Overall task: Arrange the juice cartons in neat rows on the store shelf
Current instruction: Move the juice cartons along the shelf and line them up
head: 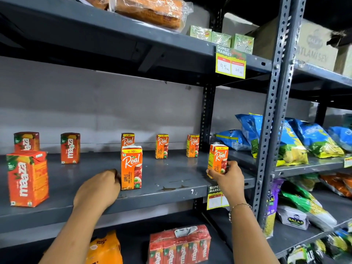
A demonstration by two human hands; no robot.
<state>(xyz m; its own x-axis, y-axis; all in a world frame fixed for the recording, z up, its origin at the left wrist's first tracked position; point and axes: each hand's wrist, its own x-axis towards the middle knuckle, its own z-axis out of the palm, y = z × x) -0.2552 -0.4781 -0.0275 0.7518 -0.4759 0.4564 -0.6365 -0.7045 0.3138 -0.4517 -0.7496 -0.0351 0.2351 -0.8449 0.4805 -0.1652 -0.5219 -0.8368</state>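
Observation:
On the grey middle shelf stand small juice cartons. Three orange Maaza cartons are at the left, the nearest one near the front edge and two at the back. Three Real apple cartons line the back. My left hand touches the left side of a front Real carton; whether it grips is unclear. My right hand holds another Real carton upright at the shelf's right end.
A perforated steel upright stands right of my right hand. Blue and yellow snack bags fill the neighbouring shelf. Shrink-wrapped Maaza packs lie on the shelf below. Price tags hang from the shelf edges. Wrapped packs and boxes sit above.

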